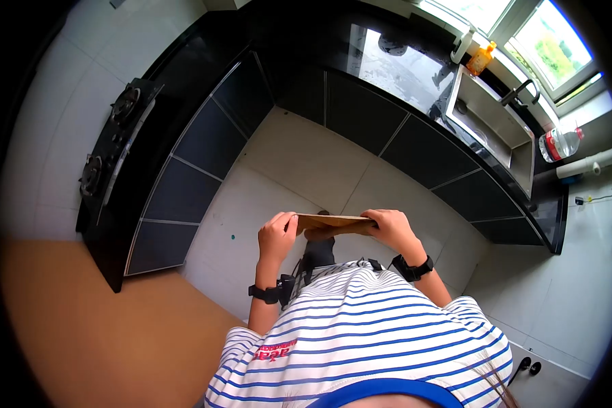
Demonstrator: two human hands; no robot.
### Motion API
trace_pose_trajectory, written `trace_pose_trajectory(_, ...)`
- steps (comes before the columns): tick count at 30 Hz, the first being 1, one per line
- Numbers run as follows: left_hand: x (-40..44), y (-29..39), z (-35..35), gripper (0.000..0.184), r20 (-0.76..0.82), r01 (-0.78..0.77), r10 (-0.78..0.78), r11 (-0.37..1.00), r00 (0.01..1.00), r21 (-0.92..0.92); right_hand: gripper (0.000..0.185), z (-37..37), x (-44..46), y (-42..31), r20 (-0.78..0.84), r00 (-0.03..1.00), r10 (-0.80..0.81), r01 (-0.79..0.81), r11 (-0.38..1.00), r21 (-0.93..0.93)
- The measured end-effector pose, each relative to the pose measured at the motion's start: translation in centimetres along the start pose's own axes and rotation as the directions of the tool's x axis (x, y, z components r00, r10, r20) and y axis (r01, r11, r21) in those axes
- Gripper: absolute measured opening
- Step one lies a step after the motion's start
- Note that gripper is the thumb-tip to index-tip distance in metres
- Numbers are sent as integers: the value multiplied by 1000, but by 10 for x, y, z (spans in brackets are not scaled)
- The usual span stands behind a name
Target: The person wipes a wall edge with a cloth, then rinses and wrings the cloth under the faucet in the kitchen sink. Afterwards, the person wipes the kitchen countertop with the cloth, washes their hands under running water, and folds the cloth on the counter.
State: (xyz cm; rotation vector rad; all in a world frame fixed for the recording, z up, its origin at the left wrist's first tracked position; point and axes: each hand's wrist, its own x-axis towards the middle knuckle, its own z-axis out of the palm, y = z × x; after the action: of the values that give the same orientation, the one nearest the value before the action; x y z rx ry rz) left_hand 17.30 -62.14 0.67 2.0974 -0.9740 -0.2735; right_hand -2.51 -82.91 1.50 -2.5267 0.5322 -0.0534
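Note:
A flat brown piece, like cardboard or a paper bag (333, 223), is stretched between my two hands in front of my waist, seen nearly edge-on. My left hand (277, 234) grips its left end, with the thumb at the upper corner. At its right end, my right hand (391, 228) is closed on the edge. Both wrists wear black bands. The underside of the brown piece and some fingertips are hidden.
A black counter (306, 41) curves around over dark cabinets (367, 112). On the left is a gas stove (115, 146). The sink (489, 126), an orange bottle (481, 60), a white bottle (462, 46) and a clear jug (559, 145) are at right. A brown surface (109, 319) lies lower left.

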Motion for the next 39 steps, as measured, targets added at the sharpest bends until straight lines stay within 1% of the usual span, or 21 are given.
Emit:
trace_pose_trajectory(2, 28, -4, 2, 20, -25, -23, 24, 999, 999, 27, 39, 3, 26, 16, -33, 998, -52, 52, 999, 2)
trace_pose_trajectory(5, 76, -2, 3, 19, -66, -13, 5, 992, 998, -126, 58, -3, 69, 26, 239, 961, -139, 158, 985, -63)
trace_pose_trajectory(6, 90, -1, 5, 19, -82, -9, -6, 983, 997, -183, 58, -7, 80, 25, 232, 965, -120, 140, 988, -71)
trace_pose_trajectory(8, 113, -11, 17, 20, -57, -4, -7, 980, 998, -197, 53, -7, 98, 24, 378, 925, 43, 41, 977, -211)
trace_pose_trajectory(9, 126, -15, 21, 21, -46, 12, -21, 979, 999, -202, 39, -11, 108, 29, 296, 955, 13, 51, 977, -207)
trace_pose_trajectory(14, 182, -18, 41, 23, 151, 81, -34, 945, 988, -316, 17, -38, 126, 50, 22, 985, 172, -167, 975, -148)
trace_pose_trajectory(16, 205, -4, 51, 23, 254, 69, 12, 949, 967, -307, 17, -44, 118, 55, -193, 933, 305, -313, 950, -11)
trace_pose_trajectory(18, 227, 18, 67, 24, 298, -9, 119, 938, 947, -346, 19, -54, 107, 55, -237, 894, 381, -376, 924, 66)
trace_pose_trajectory(20, 248, 48, 82, 24, 331, -81, 223, 916, 917, -393, 23, -63, 99, 55, -210, 850, 483, -377, 836, 399)
trace_pose_trajectory(22, 263, 88, 102, 22, 436, -120, 336, 885, 835, -450, 27, -61, 90, 67, -290, 830, 476, -335, 842, 423)
trace_pose_trajectory(23, 267, 107, 115, 22, 451, -134, 356, 881, 818, -453, 31, -63, 88, 70, -282, 831, 479, -285, 803, 524)
trace_pose_trajectory(25, 266, 148, 144, 19, 470, -216, 533, 790, 703, -573, 46, -76, 84, 78, -247, 846, 472, -211, 722, 659)
trace_pose_trajectory(27, 261, 189, 170, 17, 437, -294, 654, 707, 618, -643, 52, -96, 82, 87, -243, 851, 465, -190, 704, 684)
trace_pose_trajectory(30, 257, 242, 209, 17, 393, -376, 764, 611, 512, -697, 46, -87, 72, 140, -395, 796, 458, -153, 785, 601)
trace_pose_trajectory(32, 254, 274, 231, 19, 375, -414, 810, 562, 451, -716, 39, -88, 57, 173, -631, 635, 445, -219, 888, 404)
trace_pose_trajectory(33, 259, 288, 242, 25, 342, -501, 874, 480, 346, -720, 32, -120, 44, 172, -584, 580, 568, -145, 778, 612)
trace_pose_trajectory(34, 266, 300, 252, 31, 309, -579, 923, 385, 231, -719, 32, -138, 32, 184, -587, 575, 569, -142, 777, 614)
trace_pose_trajectory(35, 272, 307, 263, 47, 411, -548, 896, 432, 169, -716, 30, -153, 21, 198, -596, 551, 584, -93, 752, 652)
trace_pose_trajectory(37, 286, 328, 284, 54, 374, -618, 914, 387, 157, -684, 27, -189, 8, 221, -577, 496, 649, 57, 639, 767)
trace_pose_trajectory(38, 295, 340, 295, 61, 337, -680, 929, 345, 150, -647, 27, -206, 1, 237, -588, 492, 642, 61, 648, 759)
trace_pose_trajectory(39, 302, 343, 309, 73, 369, -714, 910, 385, 189, -585, 28, -218, -6, 250, -577, 494, 651, -27, 674, 738)
